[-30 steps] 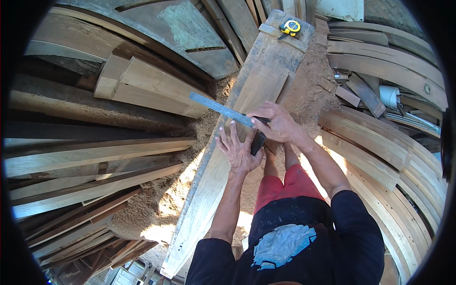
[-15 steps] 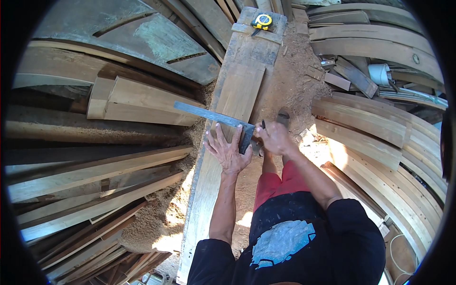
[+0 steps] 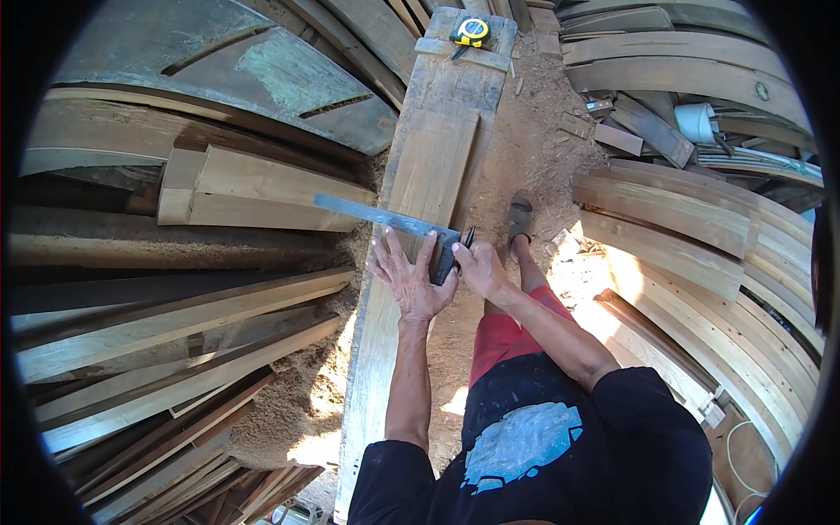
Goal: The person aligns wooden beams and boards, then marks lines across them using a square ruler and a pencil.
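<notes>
I have a try square laid across a long plank that runs from near to far through the middle of the scene. Its metal blade reaches left past the plank's edge; its dark stock sits at the plank's right edge.

Left hand: fingers spread wide, palm pressed flat on the plank just near of the blade, fingertips touching or almost touching it. It grasps nothing.

Right hand: closed around the stock end of the square. A thin dark pencil-like tool shows at its fingers; I cannot tell exactly how it is pinched.

To do this step well, in my judgement:
1. Keep the stock seated tight against the plank's right edge, so that the blade lies truly square.
2. Keep the left palm bearing down, so that the blade cannot slip.
3. Run the marking tip along the blade's edge in one pass.

A yellow tape measure rests at the plank's far end, well apart from both hands. Stacked boards lie left; curved planks lie right. Sawdust covers the ground.
</notes>
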{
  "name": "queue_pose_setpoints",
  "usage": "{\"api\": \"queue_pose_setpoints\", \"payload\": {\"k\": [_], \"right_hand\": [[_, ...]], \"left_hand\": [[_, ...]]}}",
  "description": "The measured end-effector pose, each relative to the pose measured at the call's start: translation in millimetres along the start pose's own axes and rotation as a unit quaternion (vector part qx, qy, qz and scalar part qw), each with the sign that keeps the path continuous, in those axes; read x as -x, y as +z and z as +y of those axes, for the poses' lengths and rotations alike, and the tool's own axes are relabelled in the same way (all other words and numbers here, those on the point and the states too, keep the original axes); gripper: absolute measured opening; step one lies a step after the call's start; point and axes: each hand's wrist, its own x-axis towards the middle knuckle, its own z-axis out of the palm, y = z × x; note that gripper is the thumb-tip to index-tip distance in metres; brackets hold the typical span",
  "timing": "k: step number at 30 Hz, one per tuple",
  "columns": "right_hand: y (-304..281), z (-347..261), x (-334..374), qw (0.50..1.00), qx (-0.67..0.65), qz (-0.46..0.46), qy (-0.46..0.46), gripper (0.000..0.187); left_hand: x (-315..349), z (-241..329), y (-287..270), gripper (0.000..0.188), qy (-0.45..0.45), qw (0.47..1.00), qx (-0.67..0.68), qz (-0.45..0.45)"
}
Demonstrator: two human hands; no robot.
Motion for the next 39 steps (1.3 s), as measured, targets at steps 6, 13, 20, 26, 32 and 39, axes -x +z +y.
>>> {"api": "queue_pose_setpoints", "payload": {"k": [6,13,20,26,32,39], "right_hand": [[-6,0,-7,0.999,0.031,-0.010,0.017,0.034],[-5,2,-7,0.999,0.036,0.001,0.022,0.033],[-5,8,-10,0.999,0.030,-0.010,0.016,0.034],[-3,15,-10,0.999,0.002,-0.014,0.032,0.033],[-8,17,-11,0.998,0.033,-0.032,0.042,0.032],[-34,-34,-14,0.968,0.207,0.056,-0.131,0.029]], "left_hand": [[-2,2,2,0.090,-0.002,1.000,-0.009,0.001],[-2,2,1,0.091,0.001,1.000,-0.009,0.006],[-2,1,2,0.087,0.005,1.000,0.004,0.007],[-3,2,0,0.089,0.010,1.000,-0.009,0.012],[-4,4,-1,0.088,0.006,1.000,-0.009,0.008],[-3,4,0,0.089,0.008,1.000,0.001,0.016]]}}
